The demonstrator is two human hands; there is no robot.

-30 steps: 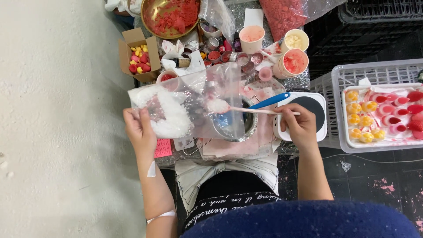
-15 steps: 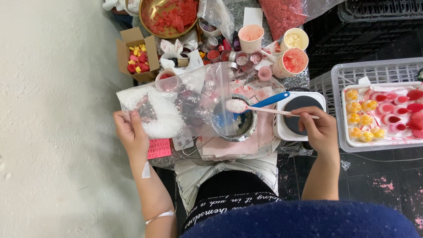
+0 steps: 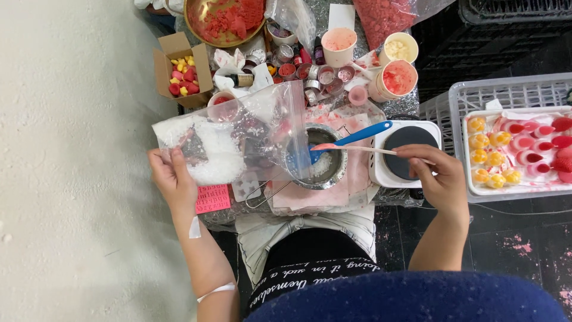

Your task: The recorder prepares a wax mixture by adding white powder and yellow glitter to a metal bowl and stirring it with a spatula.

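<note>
The left hand (image 3: pixel 173 179) has its fingers closed on the near left corner of a clear bag (image 3: pixel 238 137) of white granules, held tilted over a metal pot (image 3: pixel 319 158). The right hand (image 3: pixel 438 176) pinches a thin stick (image 3: pixel 363 148) reaching into the pot, over a small hotplate (image 3: pixel 408 152). A blue-handled spoon (image 3: pixel 351 137) rests in the pot.

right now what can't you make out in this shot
- Head view: the clear plastic bag of white granules in the left hand covers part of the small metal pot, so how full the pot is cannot be told.
- Right hand covers the end of the thin wooden stick.
- Top edge cuts off the round brass bowl of red flakes.
</note>
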